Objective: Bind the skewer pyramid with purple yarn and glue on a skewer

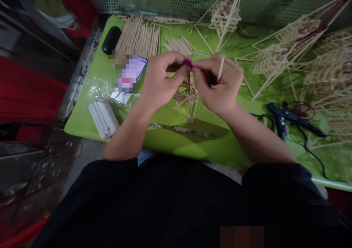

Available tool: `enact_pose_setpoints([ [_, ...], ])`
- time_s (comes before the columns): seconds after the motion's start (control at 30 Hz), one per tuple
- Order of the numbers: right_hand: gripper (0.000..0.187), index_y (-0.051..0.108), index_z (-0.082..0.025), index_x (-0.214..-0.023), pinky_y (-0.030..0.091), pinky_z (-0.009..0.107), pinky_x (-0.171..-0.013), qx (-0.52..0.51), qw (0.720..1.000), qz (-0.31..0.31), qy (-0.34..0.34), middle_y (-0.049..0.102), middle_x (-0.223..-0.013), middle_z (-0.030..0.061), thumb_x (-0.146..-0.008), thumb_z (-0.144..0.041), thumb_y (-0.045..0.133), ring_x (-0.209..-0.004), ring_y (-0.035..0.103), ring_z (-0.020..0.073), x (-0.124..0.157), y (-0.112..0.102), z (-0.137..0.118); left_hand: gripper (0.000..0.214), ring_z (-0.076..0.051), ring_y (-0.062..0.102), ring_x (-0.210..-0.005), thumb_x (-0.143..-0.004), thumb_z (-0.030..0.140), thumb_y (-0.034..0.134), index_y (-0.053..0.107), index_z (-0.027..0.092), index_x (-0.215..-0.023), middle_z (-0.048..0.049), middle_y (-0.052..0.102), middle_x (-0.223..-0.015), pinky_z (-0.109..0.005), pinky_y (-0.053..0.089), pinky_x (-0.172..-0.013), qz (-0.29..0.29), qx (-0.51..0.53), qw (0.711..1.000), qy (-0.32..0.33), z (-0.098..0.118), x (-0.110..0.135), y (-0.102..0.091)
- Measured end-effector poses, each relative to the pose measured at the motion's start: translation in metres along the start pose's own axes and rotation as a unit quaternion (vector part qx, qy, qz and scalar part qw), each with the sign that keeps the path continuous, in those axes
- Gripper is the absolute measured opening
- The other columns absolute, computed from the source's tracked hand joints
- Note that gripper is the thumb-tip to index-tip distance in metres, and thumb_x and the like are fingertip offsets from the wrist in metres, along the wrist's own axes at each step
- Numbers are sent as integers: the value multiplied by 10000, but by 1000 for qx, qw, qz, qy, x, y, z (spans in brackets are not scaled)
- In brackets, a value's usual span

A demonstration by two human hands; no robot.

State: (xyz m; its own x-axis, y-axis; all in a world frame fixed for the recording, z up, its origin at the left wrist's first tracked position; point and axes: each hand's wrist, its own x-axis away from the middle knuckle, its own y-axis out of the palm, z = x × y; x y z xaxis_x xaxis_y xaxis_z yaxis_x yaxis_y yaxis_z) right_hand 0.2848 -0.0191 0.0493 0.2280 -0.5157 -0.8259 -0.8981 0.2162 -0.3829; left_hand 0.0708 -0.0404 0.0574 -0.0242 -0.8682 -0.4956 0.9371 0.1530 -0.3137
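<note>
My left hand [161,81] and my right hand [217,83] meet above the green table [170,141]. Both pinch a small purple piece [187,62], thread or a flower, at the top of a small frame of thin sticks [187,97] that hangs below the fingers. My right hand also holds a single thin stick [220,67] upright between its fingers. Both hands are closed.
Bundles of loose sticks [139,37] lie at the back, beside a black case [111,39] and a phone [132,74]. A white box [103,118] is at the left edge and a flat ruler-like strip [181,130] near me. Finished stick frames [297,46] fill the right. A dark glue gun [286,118] with cable lies at right.
</note>
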Motion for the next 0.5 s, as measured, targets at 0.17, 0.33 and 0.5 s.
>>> enact_pose_setpoints([
  [0.17,549,754,-322,-1711,629,373,-656,34,997,-31,-60,827,-977,50,-1209,-386,541,-715,725,216,21,1,-6,349,-274,913,-996,-1189,611,871,860,308,-1016,-29,868,-993,-447,813,-947,13,5,1000,10,11,3,2],
  [0.33,734,574,-315,-1877,564,367,-600,62,993,-78,-60,803,-900,7,-1145,-355,552,-619,650,209,32,3,-3,300,-289,914,-1006,-1155,570,904,877,313,-1003,-23,874,-968,-464,816,-943,5,-4,1000,2,16,3,-1],
  [0.5,774,473,-319,-1946,484,363,-524,24,994,-89,-66,766,-823,-17,-1172,-309,486,-520,570,195,24,-2,-9,312,-262,888,-962,-1117,585,946,882,314,-976,-14,887,-981,-470,810,-921,2,12,1000,19,17,0,-5],
])
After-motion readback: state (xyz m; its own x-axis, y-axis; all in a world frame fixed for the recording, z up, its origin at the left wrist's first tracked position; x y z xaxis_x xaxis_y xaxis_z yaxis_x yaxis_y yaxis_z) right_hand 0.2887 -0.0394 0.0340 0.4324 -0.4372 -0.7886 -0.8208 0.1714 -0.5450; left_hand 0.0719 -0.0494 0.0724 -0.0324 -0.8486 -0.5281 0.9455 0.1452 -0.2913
